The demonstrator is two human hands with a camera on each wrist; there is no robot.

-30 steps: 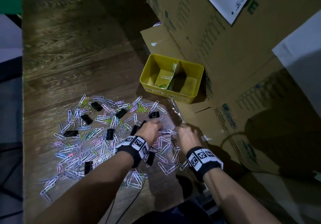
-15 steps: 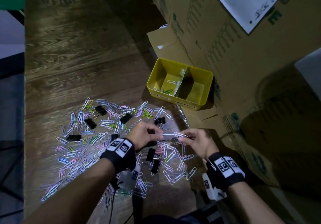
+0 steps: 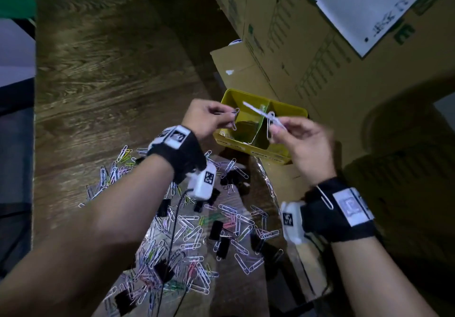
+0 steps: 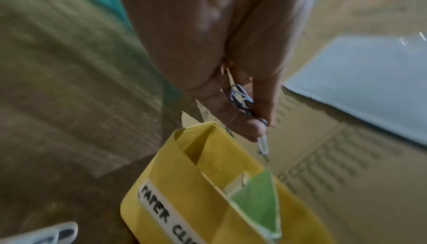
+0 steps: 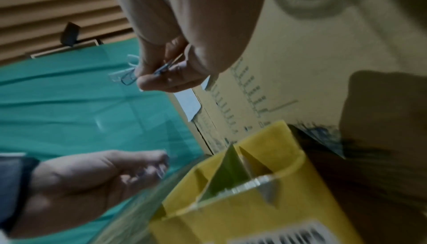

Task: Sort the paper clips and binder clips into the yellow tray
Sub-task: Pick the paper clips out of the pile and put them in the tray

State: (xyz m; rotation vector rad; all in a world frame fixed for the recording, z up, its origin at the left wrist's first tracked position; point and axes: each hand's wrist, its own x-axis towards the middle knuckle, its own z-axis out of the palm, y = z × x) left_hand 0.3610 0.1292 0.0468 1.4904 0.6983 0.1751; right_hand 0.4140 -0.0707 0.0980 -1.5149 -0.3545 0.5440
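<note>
Your left hand [image 3: 205, 117] and right hand [image 3: 299, 139] each pinch paper clips [image 3: 267, 118] above the yellow tray [image 3: 283, 155] at the table's [image 3: 110, 75] far right, the loose pile [image 3: 197, 233] lying nearer you.

Dim, motion blur, heavy shadows

yellow tray [image 3: 275, 155] | green divider [image 4: 256, 209] | black binder clips [image 3: 216, 230] | brown wood-grain table [image 3: 110, 75]

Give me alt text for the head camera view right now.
Both hands pinch paper clips above the yellow tray: left hand, right hand. Loose paper clips and black binder clips cover the wooden table.
</note>
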